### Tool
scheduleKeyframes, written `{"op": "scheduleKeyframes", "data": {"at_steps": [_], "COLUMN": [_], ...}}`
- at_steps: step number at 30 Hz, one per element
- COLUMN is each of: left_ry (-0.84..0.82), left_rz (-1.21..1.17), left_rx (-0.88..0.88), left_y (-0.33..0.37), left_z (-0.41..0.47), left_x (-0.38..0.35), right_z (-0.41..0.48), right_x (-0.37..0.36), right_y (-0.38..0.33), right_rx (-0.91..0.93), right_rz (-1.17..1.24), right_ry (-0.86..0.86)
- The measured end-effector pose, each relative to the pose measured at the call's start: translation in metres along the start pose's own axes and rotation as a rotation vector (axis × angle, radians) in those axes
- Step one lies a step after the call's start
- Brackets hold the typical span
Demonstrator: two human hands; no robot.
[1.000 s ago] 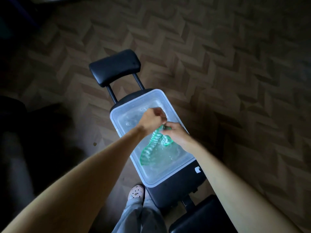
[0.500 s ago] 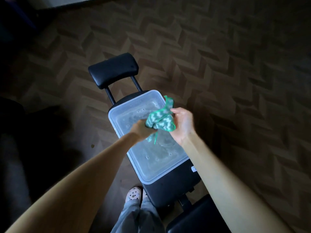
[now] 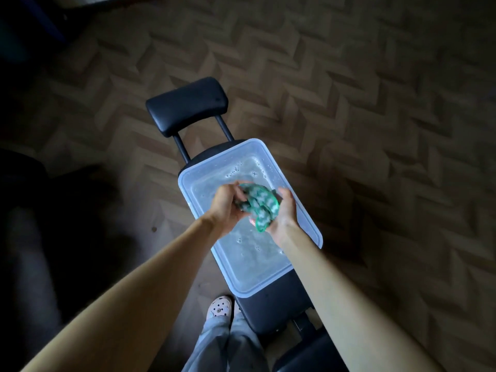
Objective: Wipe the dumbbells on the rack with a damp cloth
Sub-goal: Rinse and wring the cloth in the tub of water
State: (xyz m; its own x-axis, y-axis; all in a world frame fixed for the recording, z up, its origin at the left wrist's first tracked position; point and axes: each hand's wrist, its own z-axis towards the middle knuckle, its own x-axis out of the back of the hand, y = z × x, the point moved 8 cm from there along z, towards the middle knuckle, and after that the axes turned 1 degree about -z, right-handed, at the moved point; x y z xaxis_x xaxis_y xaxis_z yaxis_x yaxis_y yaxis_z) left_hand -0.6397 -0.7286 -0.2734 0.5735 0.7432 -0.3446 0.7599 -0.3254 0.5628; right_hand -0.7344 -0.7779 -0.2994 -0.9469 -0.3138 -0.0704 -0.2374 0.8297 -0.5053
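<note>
While a shoe (image 3: 220, 308) stands at 6 o'clock beside the desk (image 3: 271, 310), the left grip (image 3: 225, 208) and right grip (image 3: 285, 214) both clamp the bunched green cloth (image 3: 259, 204) over the water tub (image 3: 252, 264). Likely faults: runoff past the 3 o'clock rim onto the parquet floor (image 3: 375, 130); downward pressure tipping the tub off the narrow desk. A black pad (image 3: 188, 106) at 11 o'clock obstructs nothing. Dumbbells and rack: not in view.

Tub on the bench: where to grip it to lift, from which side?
Probably the lip of the tub at mid-length on both long sides, coming from left and right. It is long and holds water; a balanced grip keeps it level.
</note>
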Motion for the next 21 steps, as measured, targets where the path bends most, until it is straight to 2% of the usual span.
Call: {"op": "scheduleKeyframes", "data": {"at_steps": [2, 4, 6, 9, 13, 21], "left_ry": [0.072, 0.155, 0.215, 0.178, 0.211, 0.302], "left_rz": [0.013, 0.253, 0.555, 0.747, 0.73, 0.682], "left_rx": [0.016, -0.02, -0.141, -0.303, -0.322, -0.303], "left_y": [-0.005, -0.009, -0.008, -0.005, -0.01, -0.017], "left_z": [0.003, 0.011, 0.017, 0.017, 0.026, 0.042], "left_x": [-0.001, 0.0, 0.001, -0.009, -0.007, -0.001], "right_z": [0.001, 0.003, 0.0, 0.008, 0.021, 0.052], "right_x": [-0.002, -0.005, -0.015, -0.013, -0.009, -0.003], "right_y": [-0.002, -0.003, -0.006, -0.008, -0.007, 0.013], "right_rx": [0.061, 0.14, 0.221, 0.271, 0.311, 0.215], "right_rz": [-0.095, -0.248, -0.399, -0.498, -0.408, -0.259], "right_ry": [0.065, 0.101, 0.06, 0.073, 0.13, 0.175]}}
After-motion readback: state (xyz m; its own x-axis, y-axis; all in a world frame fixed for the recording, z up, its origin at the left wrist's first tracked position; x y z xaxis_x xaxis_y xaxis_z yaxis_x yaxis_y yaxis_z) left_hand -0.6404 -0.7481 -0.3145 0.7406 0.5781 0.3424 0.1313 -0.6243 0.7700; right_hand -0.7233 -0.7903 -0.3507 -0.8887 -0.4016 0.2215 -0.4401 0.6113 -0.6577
